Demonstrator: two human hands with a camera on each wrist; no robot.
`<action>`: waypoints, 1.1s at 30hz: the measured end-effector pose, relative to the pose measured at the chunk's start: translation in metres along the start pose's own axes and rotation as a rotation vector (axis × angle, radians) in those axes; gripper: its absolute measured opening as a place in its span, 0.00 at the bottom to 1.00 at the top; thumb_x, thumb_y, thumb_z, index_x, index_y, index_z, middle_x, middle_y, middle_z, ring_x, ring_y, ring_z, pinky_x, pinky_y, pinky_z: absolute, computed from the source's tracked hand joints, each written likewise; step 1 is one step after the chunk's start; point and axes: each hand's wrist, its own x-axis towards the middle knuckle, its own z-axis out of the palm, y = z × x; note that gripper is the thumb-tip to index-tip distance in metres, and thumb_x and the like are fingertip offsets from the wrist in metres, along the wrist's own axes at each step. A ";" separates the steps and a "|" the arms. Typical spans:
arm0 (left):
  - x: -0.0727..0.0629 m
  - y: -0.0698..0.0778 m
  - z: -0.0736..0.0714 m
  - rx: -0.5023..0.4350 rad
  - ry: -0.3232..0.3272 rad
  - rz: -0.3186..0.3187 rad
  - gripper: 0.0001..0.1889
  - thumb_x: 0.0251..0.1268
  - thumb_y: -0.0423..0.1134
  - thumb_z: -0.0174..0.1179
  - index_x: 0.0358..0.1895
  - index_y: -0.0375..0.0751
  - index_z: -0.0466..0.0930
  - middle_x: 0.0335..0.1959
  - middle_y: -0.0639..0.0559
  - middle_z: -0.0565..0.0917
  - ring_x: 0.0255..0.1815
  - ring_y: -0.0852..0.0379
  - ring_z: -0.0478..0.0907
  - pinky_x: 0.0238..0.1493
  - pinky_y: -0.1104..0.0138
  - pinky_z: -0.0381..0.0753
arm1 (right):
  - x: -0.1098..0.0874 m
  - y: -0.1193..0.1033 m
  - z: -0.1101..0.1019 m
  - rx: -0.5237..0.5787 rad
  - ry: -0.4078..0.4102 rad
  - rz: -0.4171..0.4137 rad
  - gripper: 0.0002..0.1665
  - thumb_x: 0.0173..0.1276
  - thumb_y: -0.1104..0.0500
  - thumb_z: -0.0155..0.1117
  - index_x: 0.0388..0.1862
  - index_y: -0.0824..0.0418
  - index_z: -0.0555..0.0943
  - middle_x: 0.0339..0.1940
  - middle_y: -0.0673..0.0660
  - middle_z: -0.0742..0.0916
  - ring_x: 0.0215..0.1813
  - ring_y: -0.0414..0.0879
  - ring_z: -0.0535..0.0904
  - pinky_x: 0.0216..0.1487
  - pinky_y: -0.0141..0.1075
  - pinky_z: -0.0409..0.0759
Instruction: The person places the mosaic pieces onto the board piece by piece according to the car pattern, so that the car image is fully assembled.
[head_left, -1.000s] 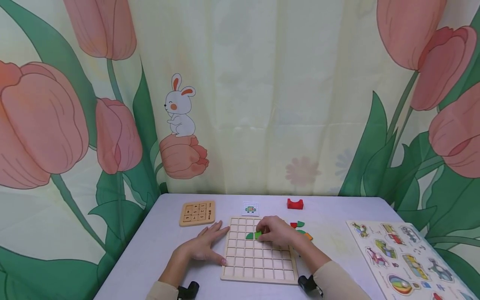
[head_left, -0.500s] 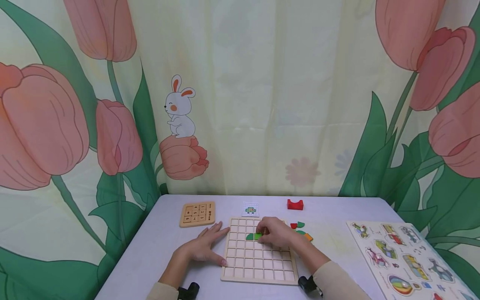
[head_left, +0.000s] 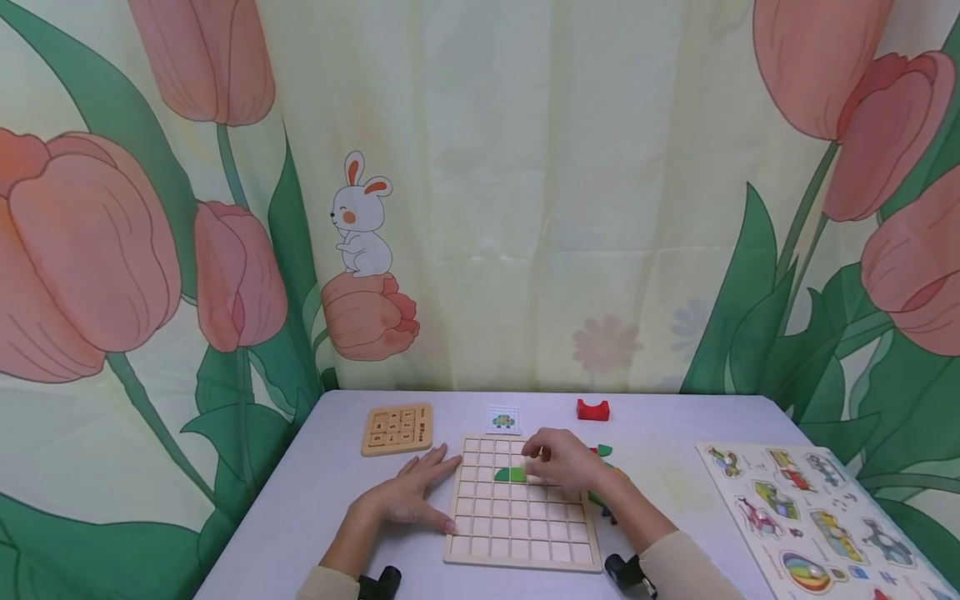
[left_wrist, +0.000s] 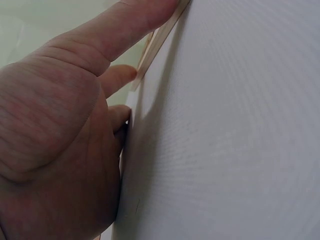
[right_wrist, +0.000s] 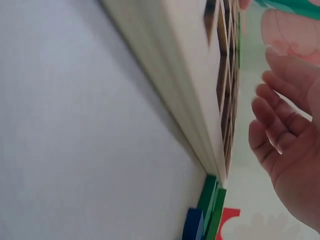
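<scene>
A wooden grid board (head_left: 523,550) lies on the table. Two green pieces sit side by side in its upper part: a dark green curved-edged piece (head_left: 501,475) and a light green square (head_left: 517,474). My left hand (head_left: 405,497) rests at the board's left side, fingers spread; in the left wrist view the thumb (left_wrist: 135,27) touches the wooden edge. Over the upper right of the board hovers my right hand (head_left: 567,460), fingers loosely bent. In the right wrist view its fingers (right_wrist: 272,120) hold nothing and stand clear of the board.
Behind the board lie a small picture card (head_left: 503,419), a wooden number puzzle (head_left: 397,429) and a red arched block (head_left: 592,410). Loose pieces, including a green one (head_left: 604,450), lie right of the board, partly hidden by my arm. A picture puzzle sheet (head_left: 813,500) lies far right.
My right hand has let go of the light green square and risen slightly up and to the right. The square now shows fully beside the dark green piece. My left hand has stayed put.
</scene>
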 end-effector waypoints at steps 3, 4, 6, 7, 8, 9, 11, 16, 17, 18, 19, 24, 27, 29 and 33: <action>0.000 0.001 -0.001 0.003 -0.004 0.000 0.60 0.42 0.67 0.79 0.83 0.61 0.60 0.88 0.45 0.48 0.88 0.36 0.38 0.82 0.31 0.39 | -0.006 0.003 -0.008 0.016 0.064 -0.008 0.17 0.69 0.54 0.74 0.54 0.59 0.87 0.42 0.48 0.86 0.41 0.43 0.77 0.36 0.29 0.79; 0.000 0.001 -0.001 0.003 -0.004 -0.001 0.60 0.42 0.67 0.79 0.83 0.61 0.60 0.88 0.45 0.48 0.88 0.36 0.38 0.82 0.31 0.39 | -0.008 0.005 -0.010 0.030 0.087 -0.004 0.17 0.69 0.54 0.75 0.54 0.59 0.87 0.43 0.49 0.87 0.41 0.43 0.77 0.36 0.30 0.80; 0.000 0.002 -0.001 0.004 -0.001 -0.002 0.60 0.42 0.67 0.80 0.83 0.61 0.60 0.88 0.45 0.48 0.88 0.36 0.38 0.82 0.31 0.39 | -0.012 0.007 -0.016 0.050 0.133 0.021 0.18 0.69 0.53 0.75 0.54 0.58 0.88 0.46 0.51 0.88 0.42 0.43 0.78 0.38 0.30 0.81; -0.001 0.002 -0.001 0.006 0.000 -0.003 0.60 0.42 0.67 0.80 0.83 0.61 0.60 0.88 0.45 0.48 0.88 0.36 0.38 0.82 0.31 0.39 | -0.014 0.008 -0.019 0.057 0.154 0.034 0.17 0.69 0.53 0.74 0.54 0.56 0.88 0.47 0.51 0.88 0.43 0.43 0.78 0.38 0.31 0.81; -0.001 0.003 -0.001 0.008 0.001 -0.004 0.60 0.42 0.67 0.80 0.83 0.61 0.60 0.88 0.45 0.48 0.88 0.36 0.38 0.82 0.31 0.39 | -0.016 0.009 -0.022 0.064 0.177 0.048 0.17 0.69 0.53 0.75 0.54 0.55 0.88 0.48 0.53 0.89 0.44 0.43 0.78 0.39 0.31 0.82; -0.001 0.003 -0.001 0.011 0.002 -0.004 0.60 0.42 0.68 0.79 0.83 0.61 0.59 0.88 0.45 0.48 0.88 0.36 0.38 0.82 0.31 0.39 | -0.018 0.009 -0.025 0.069 0.196 0.065 0.16 0.69 0.52 0.74 0.54 0.54 0.88 0.49 0.53 0.89 0.44 0.44 0.79 0.40 0.31 0.82; -0.002 0.003 -0.001 0.015 0.004 -0.006 0.61 0.41 0.68 0.79 0.83 0.61 0.59 0.88 0.45 0.48 0.88 0.36 0.38 0.82 0.31 0.40 | -0.022 0.011 -0.031 0.077 0.229 0.086 0.15 0.69 0.53 0.74 0.53 0.52 0.88 0.50 0.54 0.89 0.45 0.44 0.79 0.42 0.32 0.83; -0.002 0.003 0.000 0.011 -0.001 -0.008 0.61 0.41 0.68 0.79 0.83 0.62 0.59 0.88 0.46 0.47 0.88 0.37 0.38 0.82 0.32 0.39 | -0.033 0.015 -0.046 0.087 0.290 0.109 0.15 0.69 0.54 0.75 0.54 0.53 0.87 0.47 0.52 0.89 0.44 0.47 0.79 0.40 0.32 0.84; -0.002 0.002 0.000 0.010 -0.003 -0.008 0.61 0.42 0.68 0.79 0.83 0.62 0.59 0.88 0.46 0.47 0.88 0.37 0.38 0.82 0.32 0.39 | -0.035 0.017 -0.048 0.085 0.299 0.113 0.16 0.69 0.55 0.74 0.54 0.53 0.87 0.47 0.52 0.89 0.44 0.47 0.79 0.39 0.32 0.84; -0.002 0.002 0.000 0.009 -0.003 -0.009 0.60 0.42 0.68 0.79 0.83 0.62 0.59 0.88 0.46 0.47 0.88 0.37 0.38 0.83 0.32 0.38 | -0.037 0.019 -0.050 0.085 0.305 0.119 0.16 0.69 0.55 0.74 0.54 0.54 0.87 0.46 0.51 0.88 0.44 0.47 0.79 0.38 0.32 0.85; -0.001 0.002 0.000 0.011 -0.002 -0.011 0.61 0.41 0.68 0.79 0.83 0.62 0.59 0.88 0.46 0.47 0.88 0.37 0.38 0.83 0.32 0.39 | -0.038 0.020 -0.051 0.084 0.310 0.124 0.16 0.69 0.55 0.74 0.55 0.54 0.87 0.46 0.51 0.88 0.44 0.48 0.78 0.38 0.31 0.85; -0.001 0.000 0.000 0.013 0.000 -0.014 0.60 0.41 0.68 0.79 0.83 0.64 0.59 0.88 0.47 0.47 0.88 0.38 0.38 0.83 0.32 0.38 | -0.043 0.030 -0.053 0.074 0.334 0.155 0.18 0.71 0.53 0.72 0.57 0.55 0.86 0.47 0.52 0.88 0.47 0.47 0.78 0.39 0.30 0.84; -0.001 0.000 0.000 0.008 -0.002 -0.009 0.60 0.41 0.68 0.79 0.83 0.64 0.59 0.88 0.47 0.47 0.88 0.37 0.38 0.83 0.32 0.38 | -0.044 0.034 -0.054 0.072 0.355 0.188 0.20 0.72 0.54 0.71 0.60 0.58 0.84 0.49 0.54 0.88 0.49 0.48 0.79 0.40 0.28 0.85; -0.001 0.000 0.000 0.006 -0.002 -0.004 0.60 0.41 0.68 0.79 0.83 0.64 0.59 0.88 0.47 0.47 0.88 0.37 0.37 0.82 0.32 0.38 | -0.045 0.035 -0.055 0.068 0.369 0.209 0.21 0.72 0.55 0.71 0.61 0.60 0.83 0.50 0.56 0.88 0.49 0.49 0.79 0.40 0.28 0.85; 0.000 0.000 0.001 0.013 0.000 0.003 0.60 0.41 0.68 0.79 0.83 0.63 0.59 0.88 0.46 0.47 0.88 0.37 0.38 0.83 0.32 0.38 | -0.045 0.039 -0.054 0.046 0.376 0.253 0.21 0.72 0.58 0.71 0.61 0.61 0.83 0.50 0.57 0.87 0.49 0.50 0.79 0.42 0.29 0.85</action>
